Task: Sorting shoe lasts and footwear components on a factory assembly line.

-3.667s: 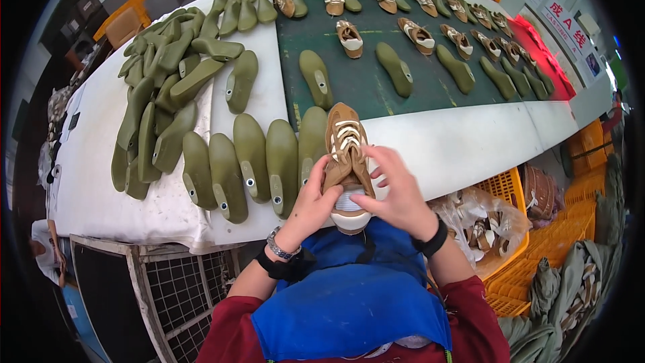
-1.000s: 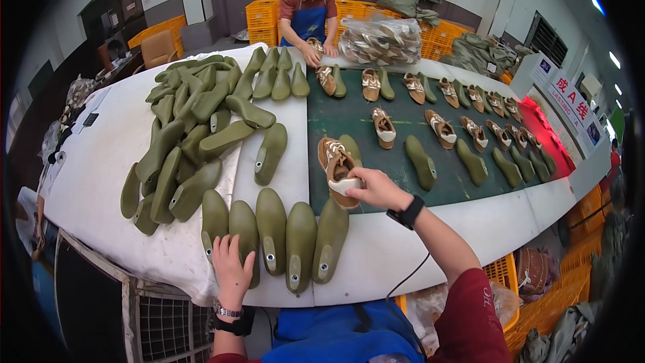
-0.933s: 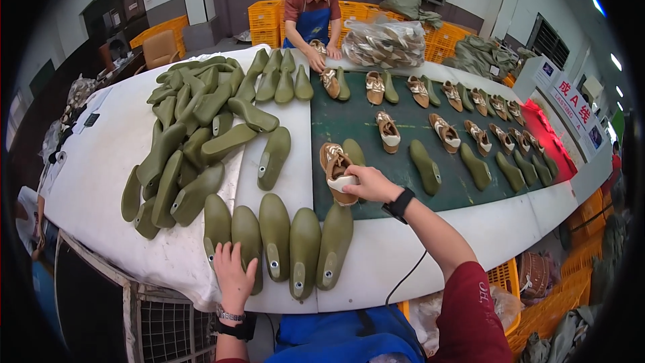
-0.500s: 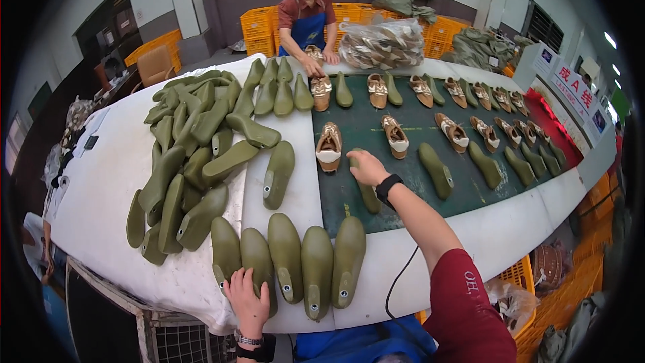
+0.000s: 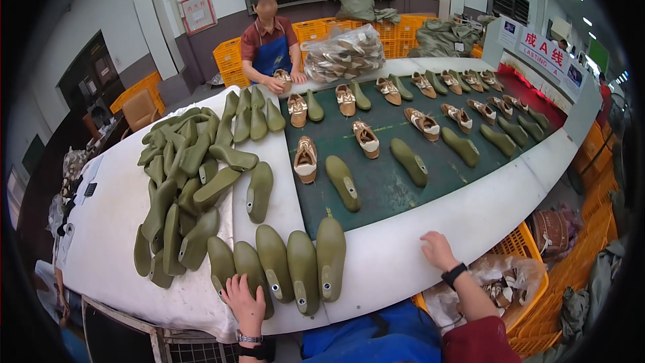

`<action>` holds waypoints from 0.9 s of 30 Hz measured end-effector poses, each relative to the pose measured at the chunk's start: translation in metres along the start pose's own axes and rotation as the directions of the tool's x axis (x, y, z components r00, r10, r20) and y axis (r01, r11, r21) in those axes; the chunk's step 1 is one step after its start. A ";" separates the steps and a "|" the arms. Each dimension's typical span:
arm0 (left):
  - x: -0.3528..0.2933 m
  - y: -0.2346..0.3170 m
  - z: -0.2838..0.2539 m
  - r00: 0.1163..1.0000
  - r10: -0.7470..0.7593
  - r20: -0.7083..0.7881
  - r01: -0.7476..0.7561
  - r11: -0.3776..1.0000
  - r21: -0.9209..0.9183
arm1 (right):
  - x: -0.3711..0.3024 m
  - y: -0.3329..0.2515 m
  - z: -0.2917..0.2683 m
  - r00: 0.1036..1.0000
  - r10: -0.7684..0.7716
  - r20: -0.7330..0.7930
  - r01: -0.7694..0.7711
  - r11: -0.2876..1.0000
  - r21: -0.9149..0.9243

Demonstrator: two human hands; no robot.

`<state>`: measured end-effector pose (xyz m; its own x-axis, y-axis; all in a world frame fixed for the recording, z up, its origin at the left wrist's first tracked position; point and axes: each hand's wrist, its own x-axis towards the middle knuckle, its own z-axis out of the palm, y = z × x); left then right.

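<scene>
Several olive-green shoe lasts stand in a row at the near table edge. My left hand (image 5: 244, 305) lies with spread fingers on the near end of one shoe last (image 5: 248, 265), second from the left in that row. My right hand (image 5: 437, 253) is over the white near rim of the table (image 5: 383, 262), its fingers loosely bent and apart, holding nothing. Ahead of it, a lone shoe last (image 5: 342, 183) lies on the dark green conveyor belt (image 5: 322, 205). Brown-and-white laced shoes, such as the nearest shoe (image 5: 305, 161), stand on the belt in two lines, with lasts beside them.
A heap of shoe lasts (image 5: 178, 195) covers the left of the table. Across it, a co-worker (image 5: 272, 54) in a blue apron handles a shoe, next to a clear bag of shoes (image 5: 346, 55). An orange crate (image 5: 524, 245) with bagged shoes stands at my right.
My right hand has let go of the last on the belt and drawn back right to the table's near edge. My left hand stays on the row. The view has swung right.
</scene>
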<state>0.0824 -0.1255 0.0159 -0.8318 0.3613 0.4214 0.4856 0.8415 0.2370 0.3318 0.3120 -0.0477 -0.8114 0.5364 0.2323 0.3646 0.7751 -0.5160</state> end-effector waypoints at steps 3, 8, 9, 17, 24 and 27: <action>0.016 0.031 -0.036 0.987 0.143 -0.069 -0.150 0.982 -0.114 | -0.026 -0.010 0.007 0.994 -0.052 -0.099 0.038 0.990 -0.139; 0.051 0.125 -0.127 0.786 0.614 0.071 -0.238 0.406 -0.883 | -0.064 -0.002 0.031 0.975 -0.073 -0.211 0.023 0.972 -0.233; 0.050 0.137 -0.145 0.654 0.757 -0.009 -0.254 0.208 -0.945 | -0.064 -0.005 0.033 0.975 -0.074 -0.210 0.023 0.972 -0.234; 0.025 0.201 -0.225 0.211 0.873 -0.440 0.587 -0.474 -0.657 | -0.057 -0.012 0.036 0.969 -0.079 -0.234 0.024 0.973 -0.229; 0.024 0.218 -0.213 0.041 0.841 -0.539 0.658 -0.429 -0.619 | -0.059 -0.006 0.042 0.961 -0.070 -0.269 0.004 0.971 -0.238; 0.015 0.235 -0.202 -0.002 0.825 -0.565 0.693 -0.406 -0.596 | -0.059 -0.007 0.044 0.959 -0.074 -0.275 0.014 0.976 -0.215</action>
<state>0.2379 -0.0036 0.2548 0.5543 0.4664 0.6893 -0.6135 -0.3307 0.7171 0.3571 0.2607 -0.0939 -0.6792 0.5484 0.4878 0.4431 0.8362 -0.3232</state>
